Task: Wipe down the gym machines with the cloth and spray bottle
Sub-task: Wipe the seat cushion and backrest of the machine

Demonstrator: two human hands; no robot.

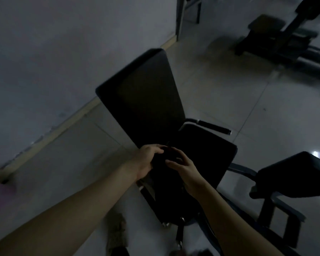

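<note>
Gym machine's black seat pad (207, 152) lies just under and beyond both hands, and its tall backrest (142, 100) rises beyond the left hand (148, 159). That hand curls its fingers over a dark cloth (162, 157), barely readable in the gloom. The right hand (187, 169), fingers loosely spread, touches the same bundle from the opposite side. A padded handle (213, 127) juts out beyond the right hand.

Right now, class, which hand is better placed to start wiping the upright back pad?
Probably the left. The left hand grips a dark bundle, seemingly the cloth, at the foot of the back pad; the right hand only reaches toward it, fingers loose.
</note>
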